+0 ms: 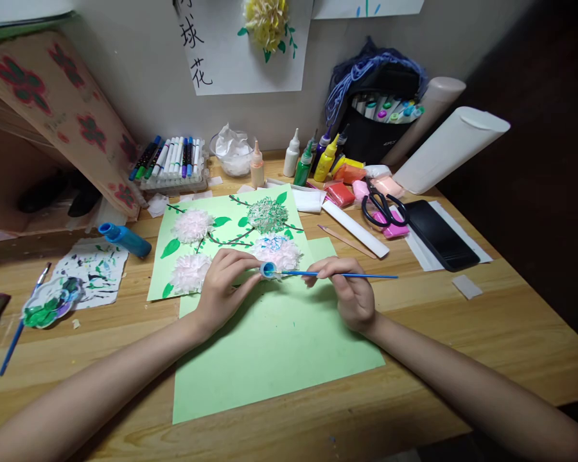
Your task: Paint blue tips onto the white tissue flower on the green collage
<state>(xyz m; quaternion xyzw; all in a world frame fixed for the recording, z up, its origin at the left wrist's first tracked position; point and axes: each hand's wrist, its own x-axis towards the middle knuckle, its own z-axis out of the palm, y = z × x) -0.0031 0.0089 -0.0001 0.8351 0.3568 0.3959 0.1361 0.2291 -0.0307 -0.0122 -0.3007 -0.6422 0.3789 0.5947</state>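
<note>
My left hand (227, 282) pinches a small cap (268, 269) with blue paint inside, its opening turned toward me. Between the fingers of my right hand (344, 287) is a thin blue paintbrush (376, 276), its tip at the cap's rim. Both hands are over a light green sheet (270, 359). Beneath and behind them lies a green picture (173, 218) with fluffy paper flowers, painted leaves and dark stems. One flower (267, 214) is speckled green; another (282, 249), just behind the cap, has blue marks. An uncapped blue paint bottle (125, 240) lies on its side at the left.
Around the hands on the table (510, 321) are a paint-smeared palette (52, 303), another brush (14, 346), markers (173, 159), paint bottles (326, 159), black scissors (385, 210), a pencil (347, 241), clay packets (340, 194) and a phone (443, 235). A wall stands behind.
</note>
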